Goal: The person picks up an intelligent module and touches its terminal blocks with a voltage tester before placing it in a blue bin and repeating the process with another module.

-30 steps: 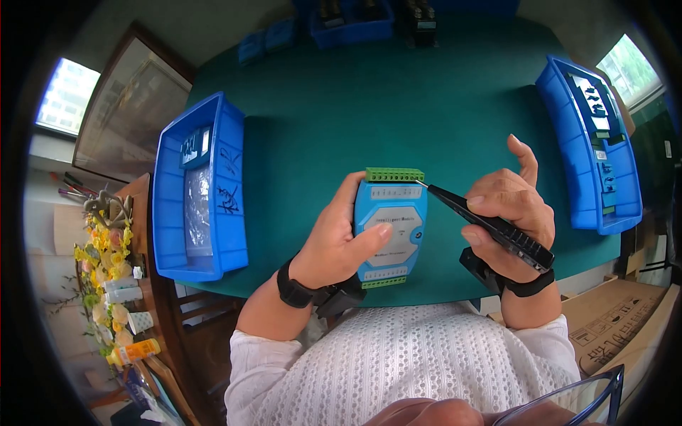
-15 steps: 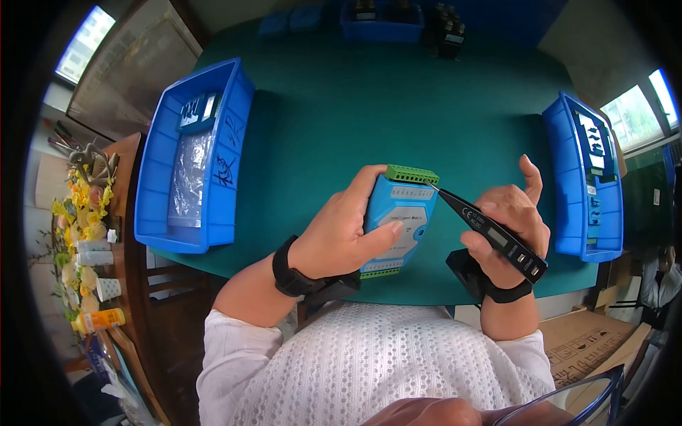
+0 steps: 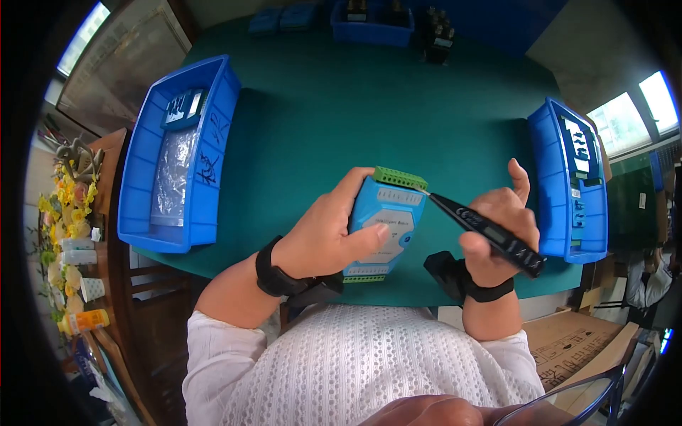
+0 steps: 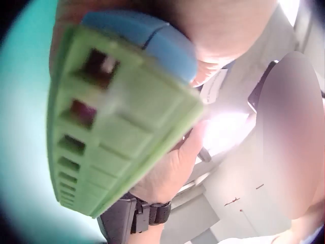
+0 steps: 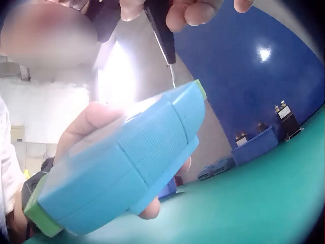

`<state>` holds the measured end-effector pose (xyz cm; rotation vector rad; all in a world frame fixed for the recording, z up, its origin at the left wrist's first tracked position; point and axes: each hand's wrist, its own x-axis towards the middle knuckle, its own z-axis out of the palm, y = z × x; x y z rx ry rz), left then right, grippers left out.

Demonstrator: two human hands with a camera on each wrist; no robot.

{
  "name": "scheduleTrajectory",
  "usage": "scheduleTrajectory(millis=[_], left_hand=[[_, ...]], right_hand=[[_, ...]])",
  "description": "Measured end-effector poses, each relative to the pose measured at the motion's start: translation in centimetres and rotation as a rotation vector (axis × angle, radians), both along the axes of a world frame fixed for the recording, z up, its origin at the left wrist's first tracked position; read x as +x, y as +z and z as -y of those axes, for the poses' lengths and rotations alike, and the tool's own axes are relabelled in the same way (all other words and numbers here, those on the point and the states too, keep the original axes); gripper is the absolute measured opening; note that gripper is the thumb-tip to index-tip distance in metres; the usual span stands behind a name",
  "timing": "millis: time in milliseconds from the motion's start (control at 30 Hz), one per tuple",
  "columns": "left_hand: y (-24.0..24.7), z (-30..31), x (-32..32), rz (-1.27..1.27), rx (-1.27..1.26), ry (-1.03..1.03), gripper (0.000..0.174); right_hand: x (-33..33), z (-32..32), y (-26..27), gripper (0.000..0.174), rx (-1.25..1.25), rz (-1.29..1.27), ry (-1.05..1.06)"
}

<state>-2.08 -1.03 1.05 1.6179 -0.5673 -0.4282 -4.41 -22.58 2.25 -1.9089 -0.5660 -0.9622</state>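
The left hand point(image 3: 323, 234) grips a blue module point(image 3: 394, 216) with its thumb across the labelled face. Green terminal blocks run along both ends; the far one point(image 3: 400, 177) shows a row of holes. In the right hand point(image 3: 501, 231) is a black pen-shaped tester point(image 3: 486, 233), pinched between thumb and fingers, one finger raised. Its thin metal tip meets the right end of the far terminal block. From the right wrist view, the tip point(image 5: 173, 76) comes down at the module's point(image 5: 127, 157) upper end. The left wrist view shows the green block point(image 4: 111, 127) close up.
A blue bin point(image 3: 169, 153) with a module and plastic bag stands left on the green table point(image 3: 320, 92). Another blue bin point(image 3: 568, 184) with several modules is at the right. A small bin point(image 3: 373, 30) and black components point(image 3: 438, 42) stand at the back.
The head view has shifted, moving bins and hands within the picture. The module tilts slightly more than a second ago, and the tester stays at the same end of the terminal block.
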Motion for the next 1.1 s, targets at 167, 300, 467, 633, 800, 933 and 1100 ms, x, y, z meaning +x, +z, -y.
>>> scheduleTrajectory(millis=[167,300,467,633,800,933,1100], left_hand=[[0.4,0.1,0.3,-0.197,-0.092,-0.026,0.062],[1.1,0.1,0.0,-0.332,-0.143,-0.012,0.073],[1.3,0.3,-0.2,-0.348,-0.107,0.020,0.074],[1.1,0.4,-0.3,-0.314,-0.131,0.005,0.066],[1.0,0.3,-0.2,-0.273,-0.114,0.009,0.062],[0.5,0.1,0.0,-0.225,-0.075,0.025,0.060],[0.6,0.0,0.0,-0.145,-0.019,0.022,0.057]], right_hand=[[0.0,0.1,0.1,0.038,0.271,-0.091,0.129],[0.2,0.5,-0.5,0.034,0.250,-0.101,0.157],[0.1,0.5,-0.6,0.035,0.235,-0.107,0.145],[0.1,0.4,-0.5,0.036,0.197,-0.123,0.137],[0.1,0.8,-0.3,0.035,0.083,-0.176,0.112],[-0.1,1.0,0.4,0.030,0.015,-0.233,0.158],[-0.4,1.0,1.2,0.023,-0.077,-0.243,0.186]])
